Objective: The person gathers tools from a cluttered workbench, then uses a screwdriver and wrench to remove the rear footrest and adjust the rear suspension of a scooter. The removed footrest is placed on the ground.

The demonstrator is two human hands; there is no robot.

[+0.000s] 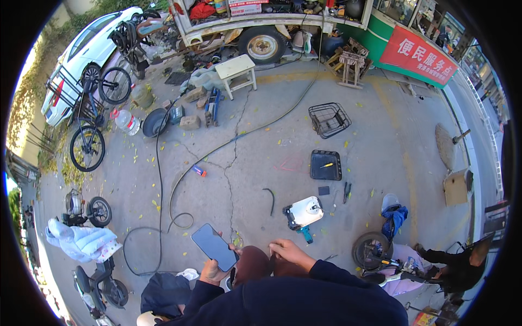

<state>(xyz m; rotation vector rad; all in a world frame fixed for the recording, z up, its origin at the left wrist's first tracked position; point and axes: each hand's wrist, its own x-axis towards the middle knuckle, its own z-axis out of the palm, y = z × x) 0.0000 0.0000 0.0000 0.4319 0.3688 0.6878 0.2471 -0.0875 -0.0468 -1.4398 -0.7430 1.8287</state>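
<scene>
Concrete yard [380, 136] lay cracked, hose [179, 185] snaking across. Left hand [213, 270] gripped a dark phone [214, 247] by its lower edges, above the knee; likely light, stiff, slick, breakable. Right hand [291, 252] rested loose, empty, on the knee.

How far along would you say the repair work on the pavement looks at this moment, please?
Done: tools are laid out, a wire basket lies detached on the concrete and a black tray sits nearby. In hand: only a dark-screened phone, held by the left hand; the right hand rests empty on the knee. Left: the white part and pliers lie untouched, so work looks paused.
</scene>
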